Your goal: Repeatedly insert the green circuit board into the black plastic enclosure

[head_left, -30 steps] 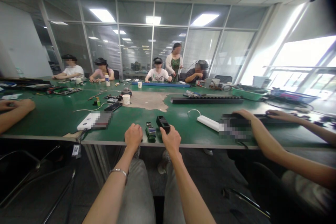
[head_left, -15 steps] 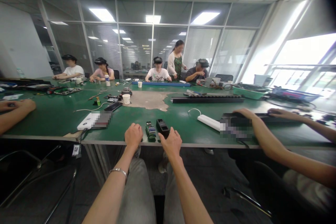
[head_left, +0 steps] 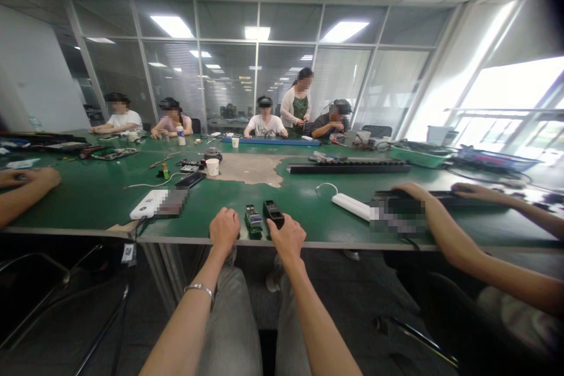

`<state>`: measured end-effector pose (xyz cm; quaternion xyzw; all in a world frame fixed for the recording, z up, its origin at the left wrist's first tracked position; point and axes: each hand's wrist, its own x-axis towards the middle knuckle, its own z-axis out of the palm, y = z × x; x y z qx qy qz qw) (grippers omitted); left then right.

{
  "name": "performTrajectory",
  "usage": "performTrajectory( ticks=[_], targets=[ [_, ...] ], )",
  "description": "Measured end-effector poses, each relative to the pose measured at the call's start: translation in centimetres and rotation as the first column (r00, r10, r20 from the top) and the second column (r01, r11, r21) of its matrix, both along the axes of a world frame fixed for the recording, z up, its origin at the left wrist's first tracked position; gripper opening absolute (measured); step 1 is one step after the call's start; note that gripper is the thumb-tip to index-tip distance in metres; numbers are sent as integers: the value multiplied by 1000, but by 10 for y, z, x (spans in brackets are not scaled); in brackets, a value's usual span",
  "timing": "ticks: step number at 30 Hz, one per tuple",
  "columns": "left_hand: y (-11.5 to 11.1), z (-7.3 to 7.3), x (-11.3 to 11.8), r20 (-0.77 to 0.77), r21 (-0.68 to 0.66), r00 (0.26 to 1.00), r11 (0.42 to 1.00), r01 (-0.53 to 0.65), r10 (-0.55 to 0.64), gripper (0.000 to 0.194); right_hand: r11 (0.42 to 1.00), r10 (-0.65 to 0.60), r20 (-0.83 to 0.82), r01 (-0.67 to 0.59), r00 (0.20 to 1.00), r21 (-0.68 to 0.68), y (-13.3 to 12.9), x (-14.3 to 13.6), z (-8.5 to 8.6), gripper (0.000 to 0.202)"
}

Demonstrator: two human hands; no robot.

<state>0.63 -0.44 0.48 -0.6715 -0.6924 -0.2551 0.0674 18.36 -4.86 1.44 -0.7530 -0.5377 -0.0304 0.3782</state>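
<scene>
Near the table's front edge, my right hand has its thumb and fingers around the near end of a black plastic device case. The case lies lengthwise, with its far part pointing away from me. To its left sits a green circuit board with components, apart from both hands. My left hand rests on the table left of the board, its fingers curled in and nothing seen in them.
A white power bank lies left; a white strip with a cable lies right. Beyond are a paper cup and a long black rail. A neighbour's arms reach in from the right, another's hand from the left.
My right thumb has come up against the left side of the case, and the case's near end has tipped or shifted slightly. My left hand stays put.
</scene>
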Motion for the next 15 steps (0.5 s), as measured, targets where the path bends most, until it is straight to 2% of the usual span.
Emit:
performTrajectory(
  ticks=[9,15],
  targets=[
    [1,-2,0,2,10,1000,1000,-4,4,35,992,108,12,-109,994,58,1,-24,30,43],
    [2,-2,0,-2,13,1000,1000,-9,9,35,993,115,39,-116,993,38,0,-41,31,42]
  ],
)
